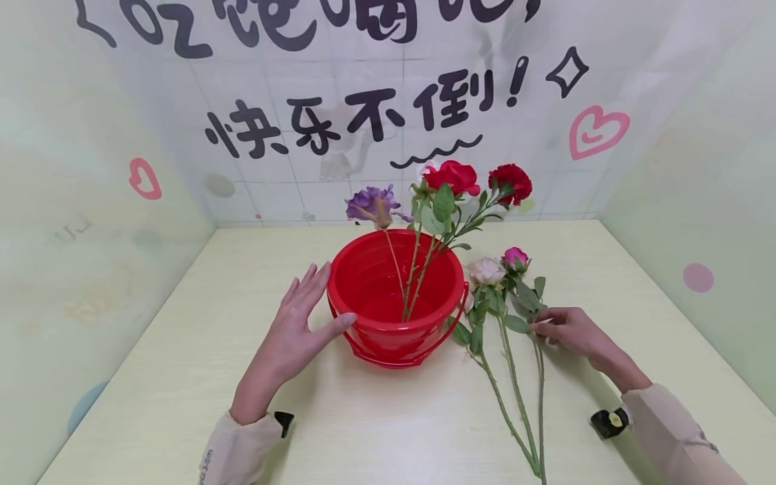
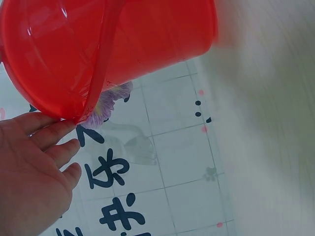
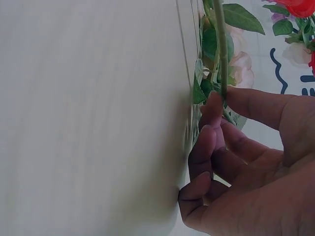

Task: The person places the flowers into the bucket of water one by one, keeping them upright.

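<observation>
A red bucket [image 1: 388, 343] stands mid-table, holding a purple flower [image 1: 374, 205], a red rose [image 1: 455, 177] and a dark red carnation [image 1: 511, 183]. My left hand [image 1: 295, 337] has its fingers spread and fairly straight at the bucket's left rim; in the left wrist view the fingertips [image 2: 69, 125] meet the rim. To the right of the bucket, my right hand [image 1: 570, 330] pinches the stem of a pink rose [image 1: 516, 257] just below its leaves. The right wrist view has that green stem [image 3: 222, 54] between thumb and forefinger.
Pale roses [image 1: 486, 270] lie beside the pink one, their long stems [image 1: 514, 370] running toward the table's front edge. The bucket's handle [image 1: 451, 330] hangs down in front. A printed sheet [image 1: 364, 81] hangs behind the pale table [image 1: 182, 350], with side panels left and right.
</observation>
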Action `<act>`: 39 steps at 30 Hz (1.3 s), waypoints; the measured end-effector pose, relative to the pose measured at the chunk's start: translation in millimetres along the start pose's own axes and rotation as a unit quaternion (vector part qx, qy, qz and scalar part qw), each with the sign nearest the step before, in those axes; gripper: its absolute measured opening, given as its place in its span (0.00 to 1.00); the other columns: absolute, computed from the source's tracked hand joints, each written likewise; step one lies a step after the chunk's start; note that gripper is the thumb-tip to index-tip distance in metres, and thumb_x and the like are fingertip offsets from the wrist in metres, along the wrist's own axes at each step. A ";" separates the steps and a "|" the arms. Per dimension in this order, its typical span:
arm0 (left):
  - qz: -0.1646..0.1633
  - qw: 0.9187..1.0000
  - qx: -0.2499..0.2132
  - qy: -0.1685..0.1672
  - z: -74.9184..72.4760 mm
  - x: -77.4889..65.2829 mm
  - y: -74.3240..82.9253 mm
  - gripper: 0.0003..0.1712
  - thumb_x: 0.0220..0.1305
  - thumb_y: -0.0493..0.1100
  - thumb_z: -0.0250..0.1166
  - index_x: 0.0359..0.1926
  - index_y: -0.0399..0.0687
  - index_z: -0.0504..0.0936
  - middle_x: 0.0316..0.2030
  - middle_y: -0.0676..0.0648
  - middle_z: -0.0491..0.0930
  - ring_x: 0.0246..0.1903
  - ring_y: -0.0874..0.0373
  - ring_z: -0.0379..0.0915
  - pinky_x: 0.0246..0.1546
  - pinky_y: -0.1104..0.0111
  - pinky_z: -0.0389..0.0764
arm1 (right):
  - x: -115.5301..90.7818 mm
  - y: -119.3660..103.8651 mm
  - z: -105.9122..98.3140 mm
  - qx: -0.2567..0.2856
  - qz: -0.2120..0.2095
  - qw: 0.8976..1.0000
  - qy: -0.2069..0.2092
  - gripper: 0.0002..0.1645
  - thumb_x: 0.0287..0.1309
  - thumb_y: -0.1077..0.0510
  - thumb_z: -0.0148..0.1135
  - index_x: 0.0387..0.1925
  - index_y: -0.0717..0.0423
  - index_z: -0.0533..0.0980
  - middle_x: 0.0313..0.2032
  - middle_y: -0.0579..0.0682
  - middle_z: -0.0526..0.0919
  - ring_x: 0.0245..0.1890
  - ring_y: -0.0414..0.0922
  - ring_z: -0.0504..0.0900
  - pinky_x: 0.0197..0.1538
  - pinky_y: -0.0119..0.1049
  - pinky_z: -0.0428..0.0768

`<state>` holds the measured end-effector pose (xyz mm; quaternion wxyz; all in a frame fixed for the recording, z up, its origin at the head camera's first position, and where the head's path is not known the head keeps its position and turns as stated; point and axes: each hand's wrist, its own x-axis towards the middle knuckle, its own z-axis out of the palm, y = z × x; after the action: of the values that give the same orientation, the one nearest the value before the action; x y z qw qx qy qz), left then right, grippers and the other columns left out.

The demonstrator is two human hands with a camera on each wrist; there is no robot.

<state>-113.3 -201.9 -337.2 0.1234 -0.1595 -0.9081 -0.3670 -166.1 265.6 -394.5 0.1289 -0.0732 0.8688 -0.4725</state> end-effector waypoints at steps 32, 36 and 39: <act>-0.001 1.000 0.004 -0.001 -0.2 0.7 0.7 0.51 0.67 0.61 0.69 0.81 0.50 0.57 0.79 0.46 0.57 0.80 0.48 0.40 0.78 0.46 0.41 | -2.6 -8.0 -4.0 0.025 -0.004 0.999 0.023 0.21 0.73 0.59 0.61 0.53 0.76 0.77 0.35 0.51 0.86 0.35 0.43 0.80 0.39 0.36 0.75; -0.005 1.000 0.004 -0.001 -0.2 0.5 1.1 0.51 0.67 0.61 0.69 0.82 0.50 0.57 0.79 0.47 0.56 0.80 0.48 0.40 0.78 0.45 0.41 | -2.9 -9.3 -6.7 0.024 -0.012 0.999 0.032 0.22 0.73 0.60 0.60 0.56 0.77 0.77 0.37 0.52 0.87 0.37 0.44 0.79 0.39 0.37 0.77; -0.008 1.000 0.003 -0.001 -0.2 0.4 1.1 0.51 0.66 0.61 0.69 0.82 0.50 0.57 0.79 0.47 0.56 0.80 0.49 0.39 0.78 0.45 0.41 | -3.8 -11.1 -10.5 0.021 -0.023 0.999 0.039 0.23 0.74 0.59 0.60 0.58 0.76 0.76 0.39 0.54 0.88 0.38 0.45 0.79 0.41 0.37 0.78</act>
<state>-113.3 -201.2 -336.2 0.1198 -0.1525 -0.9106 -0.3651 -165.5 268.9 -379.1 0.0857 -0.0717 0.8612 -0.4959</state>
